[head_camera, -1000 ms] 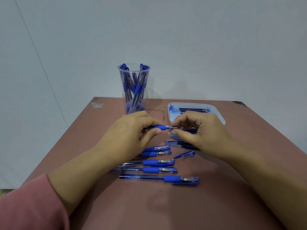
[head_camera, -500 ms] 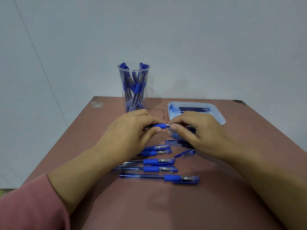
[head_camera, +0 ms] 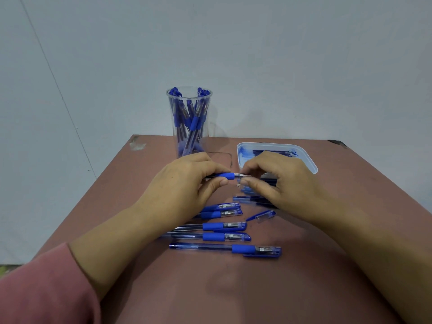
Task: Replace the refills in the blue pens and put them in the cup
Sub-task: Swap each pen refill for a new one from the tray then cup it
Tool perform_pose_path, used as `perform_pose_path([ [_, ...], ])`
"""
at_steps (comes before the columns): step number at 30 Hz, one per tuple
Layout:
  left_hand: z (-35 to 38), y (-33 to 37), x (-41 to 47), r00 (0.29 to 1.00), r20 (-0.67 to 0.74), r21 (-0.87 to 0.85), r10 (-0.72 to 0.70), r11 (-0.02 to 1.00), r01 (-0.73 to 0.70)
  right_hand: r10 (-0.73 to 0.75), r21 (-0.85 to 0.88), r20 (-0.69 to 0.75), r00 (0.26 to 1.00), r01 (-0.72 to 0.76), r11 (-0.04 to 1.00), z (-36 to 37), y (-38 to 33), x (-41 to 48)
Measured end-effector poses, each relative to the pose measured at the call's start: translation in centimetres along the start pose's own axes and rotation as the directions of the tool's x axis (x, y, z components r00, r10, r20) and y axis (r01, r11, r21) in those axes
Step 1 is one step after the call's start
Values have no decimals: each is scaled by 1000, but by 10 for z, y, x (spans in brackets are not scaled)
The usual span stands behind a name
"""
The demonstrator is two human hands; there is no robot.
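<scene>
Fingers (head_camera: pixel 219 182) of left hand (head_camera: pixel 184 183) curled round blue grip of pen (head_camera: pixel 225 176); right hand (head_camera: pixel 275 181) pinched metal tip end. Pen was held clear above worktop (head_camera: pixel 257 288), in front of cup (head_camera: pixel 189 90) and refill tray (head_camera: pixel 312 166).

Risks, judged:
- Tip section could slip from pinch and drop among capped pens (head_camera: pixel 224 236) below.
- Skewed twist could bind thread or bend refill.
- Wrist could sweep loose cap (head_camera: pixel 261 215) away.

Long axis ran left-right, roughly level; tip pointed toward right hand.
</scene>
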State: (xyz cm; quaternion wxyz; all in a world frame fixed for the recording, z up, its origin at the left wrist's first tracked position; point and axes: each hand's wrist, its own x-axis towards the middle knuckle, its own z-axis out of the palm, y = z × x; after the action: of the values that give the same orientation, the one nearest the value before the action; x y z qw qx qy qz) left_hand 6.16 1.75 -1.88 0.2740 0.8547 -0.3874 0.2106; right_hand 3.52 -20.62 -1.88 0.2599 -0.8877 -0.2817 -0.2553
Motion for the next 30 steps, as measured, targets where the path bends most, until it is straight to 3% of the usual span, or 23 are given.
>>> perform_pose_path([
  [24, 2, 2, 0, 999, -30, 23, 45, 999, -45, -11, 4, 0, 1000, 11, 1000, 2, -7, -1],
  [27, 2, 2, 0, 1000, -5, 21, 30, 999, -30, 58, 44, 53, 997, -60, 997, -3, -4, -1],
  [30, 1, -4, 0, 1000, -4, 41, -10, 999, 10, 146, -34, 190, 971, -142, 989, -15, 6, -5],
])
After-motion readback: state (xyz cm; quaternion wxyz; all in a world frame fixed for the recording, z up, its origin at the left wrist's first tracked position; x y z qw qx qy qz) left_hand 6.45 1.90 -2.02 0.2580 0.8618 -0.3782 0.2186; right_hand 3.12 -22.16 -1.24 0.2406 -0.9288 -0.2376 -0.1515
